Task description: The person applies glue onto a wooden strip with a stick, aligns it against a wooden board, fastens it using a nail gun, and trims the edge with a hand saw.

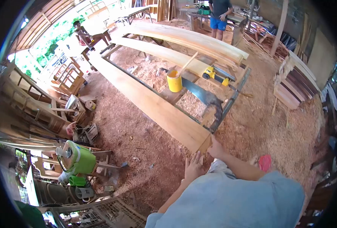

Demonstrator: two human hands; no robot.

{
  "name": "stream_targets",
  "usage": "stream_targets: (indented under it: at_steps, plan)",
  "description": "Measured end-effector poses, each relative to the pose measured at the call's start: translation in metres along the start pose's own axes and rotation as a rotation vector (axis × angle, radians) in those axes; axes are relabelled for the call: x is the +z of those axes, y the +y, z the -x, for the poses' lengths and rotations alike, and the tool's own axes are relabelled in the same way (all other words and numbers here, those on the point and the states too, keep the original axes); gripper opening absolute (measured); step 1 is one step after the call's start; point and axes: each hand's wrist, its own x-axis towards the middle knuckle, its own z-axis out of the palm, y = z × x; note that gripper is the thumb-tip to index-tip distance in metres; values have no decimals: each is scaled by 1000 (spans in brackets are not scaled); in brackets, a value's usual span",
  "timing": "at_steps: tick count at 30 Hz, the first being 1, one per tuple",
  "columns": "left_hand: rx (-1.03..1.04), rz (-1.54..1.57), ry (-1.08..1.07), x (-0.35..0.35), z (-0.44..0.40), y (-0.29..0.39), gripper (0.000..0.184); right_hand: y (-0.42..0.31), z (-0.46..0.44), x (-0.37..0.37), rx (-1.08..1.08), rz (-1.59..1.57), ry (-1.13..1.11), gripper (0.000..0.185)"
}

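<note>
So we're at the near end of the long plank (149, 100), and from the look of it this is a handling or lining-up step, with both hands at the end and no tool in either. The plank runs away from us along the outer side of the dark metal frame (128, 75), its broad face up and its far end over toward the person sitting (84, 37) in the back. Our left hand (193, 168) is at the left corner, palm down, fingers loosely spread and pointing forward to the end, not clenched. Our right hand (215, 149) comes in from the other side, forearm angled across in front of the blue shirt (229, 201), fingers up against the right corner. The underside is hidden and the hands are pretty small in this wide view, so we can't tell whether the right one actually grips the wood or just presses on it. We'd say any move from here calls for even support at both corners and small nudges, since a board that long swings a lot at the far end. The yellow container (174, 83), handsaw (196, 92) and yellow power tool (215, 76) sit inboard, away from our fingers.
</note>
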Motion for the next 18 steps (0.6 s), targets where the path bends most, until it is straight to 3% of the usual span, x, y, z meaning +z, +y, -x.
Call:
stream_targets:
  at_steps: [1, 2, 3, 5, 6, 7, 9, 11, 13, 16, 17, 18]
  plan:
    - [-117, -6, -28, 8, 10, -9, 45, -2, -3, 1, 4, -8, 1, 86]
    - [-251, 388, 70, 26, 25, -26, 42, -12, -5, -4, 42, 134, -10, 94]
    - [-457, 447, 106, 28, 44, -37, 46, -21, -6, -6, 77, 274, -19, 103]
    - [-1031, 1072, -235, 94, 88, -127, 55, -36, -6, -7, 141, 349, -58, 105]
    - [-1245, 1289, 53, 92, 114, -142, 57, -43, -5, -8, 212, 430, -107, 108]
    - [-1284, 1115, 182, 89, 158, -149, 49, -51, -2, -8, 208, 429, -106, 108]
    - [-1598, 814, 560, 191, 246, -222, 38, -65, 10, -6, 169, 594, -70, 100]
    - [-1431, 961, 335, 187, 313, -226, 28, -70, 17, -9, 144, 561, -93, 102]
    - [-1867, 1473, 536, 150, 326, -199, 20, -60, -2, -7, 144, 556, -96, 106]
    - [-1893, 1463, 468, 124, 334, -163, 17, -70, 7, 2, 143, 768, -183, 106]
    - [-1821, 1488, 404, 130, 338, -159, 17, -67, 3, 22, 50, 1115, -379, 88]
    - [-1744, 1512, 342, 137, 336, -159, 18, -55, 11, 32, -80, 941, -236, 53]
